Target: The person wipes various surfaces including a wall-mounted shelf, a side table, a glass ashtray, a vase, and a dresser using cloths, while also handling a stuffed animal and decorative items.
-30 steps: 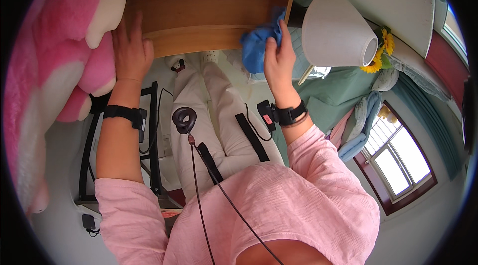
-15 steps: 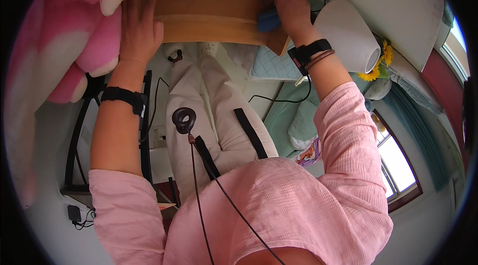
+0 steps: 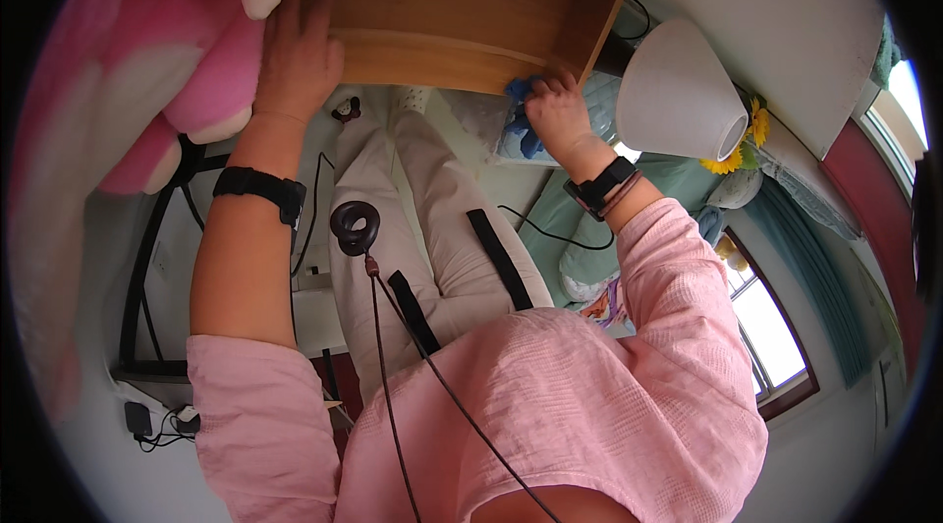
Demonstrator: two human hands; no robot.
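A wooden shelf box (image 3: 442,7) with raised edges spans the top of the view. My left hand (image 3: 300,61) lies against its left end, fingers stretched out, the fingertips in shadow beside a pink and white plush toy (image 3: 211,42). At the box's near right corner, my right hand (image 3: 562,115) is closed round a blue cloth (image 3: 527,133). Part of the cloth hangs below the wooden edge, and some of it is hidden behind my fingers.
Right of the box stands a white lampshade (image 3: 673,96) with yellow sunflowers (image 3: 737,150) by it. A black metal frame (image 3: 133,277) is at the left. A dark cord with a ring (image 3: 354,228) hangs in front of me. Further right is a green-covered bed (image 3: 589,228).
My right hand has come from inside the box down to its near right edge, bringing the blue cloth along. My left hand has shifted slightly right and down.
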